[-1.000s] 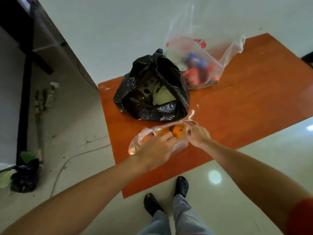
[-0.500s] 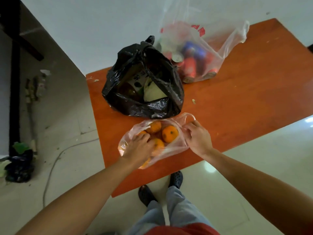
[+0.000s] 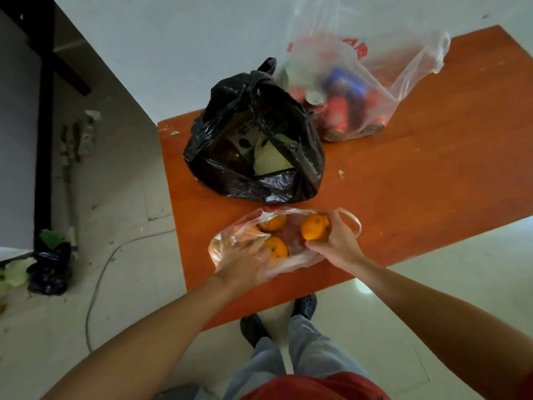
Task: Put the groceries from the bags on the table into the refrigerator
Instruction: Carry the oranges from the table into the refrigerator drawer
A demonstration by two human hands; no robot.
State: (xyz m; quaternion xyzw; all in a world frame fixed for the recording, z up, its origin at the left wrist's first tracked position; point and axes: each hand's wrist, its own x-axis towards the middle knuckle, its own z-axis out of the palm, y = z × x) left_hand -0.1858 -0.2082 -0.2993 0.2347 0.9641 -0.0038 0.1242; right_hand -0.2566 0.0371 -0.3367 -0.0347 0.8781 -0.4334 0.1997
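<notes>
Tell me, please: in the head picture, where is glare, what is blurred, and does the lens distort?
Head view: a glare spot on the glossy floor beside the table; the left hand is smeared by motion, while the orange gripped by the right hand is sharper; the wide lens stretches everything near the corners.

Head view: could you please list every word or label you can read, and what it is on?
Red print on the clear bag: creased, unreadable.
Dark characters on a white pack in the black bag: too blurred.
Labels on the cans: too blurred.
Nothing reads clearly.
</notes>
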